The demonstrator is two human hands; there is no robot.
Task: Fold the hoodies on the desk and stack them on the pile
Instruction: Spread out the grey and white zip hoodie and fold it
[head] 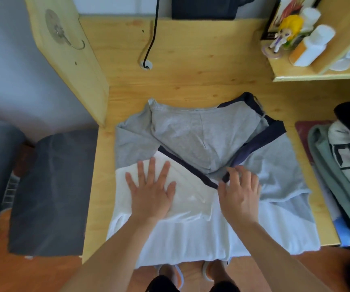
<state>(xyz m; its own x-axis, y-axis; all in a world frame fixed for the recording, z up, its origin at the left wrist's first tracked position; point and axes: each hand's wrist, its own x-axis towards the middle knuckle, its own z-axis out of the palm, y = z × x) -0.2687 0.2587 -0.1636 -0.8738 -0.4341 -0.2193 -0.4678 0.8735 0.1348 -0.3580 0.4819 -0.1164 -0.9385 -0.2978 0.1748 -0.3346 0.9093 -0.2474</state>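
We are standing at the near edge of the desk [191,76], our feet [208,270] showing just under the white hem of the hoodie [191,140] that is hanging slightly over that edge. The hoodie — grey, white and navy — is lying spread across the middle of the desk, its grey sleeves folded in over the body so their navy bands are crossing near the centre. We are pressing our left hand [150,192] flat on the white panel at the near left, fingers straight and spread, grasping nothing. Our right hand [240,190] is sitting just right of it, fingers curled and pinching the navy sleeve edge where the two bands are meeting. The pile [342,169] of folded garments is resting at the right end of the desk, well apart from the hoodie, with a dark piece on top. On the far side, a black cable [152,39] is running down to a hole in the wood, and a shelf [317,76] at the far right is holding a small figurine [283,34] and white bottles [313,45].
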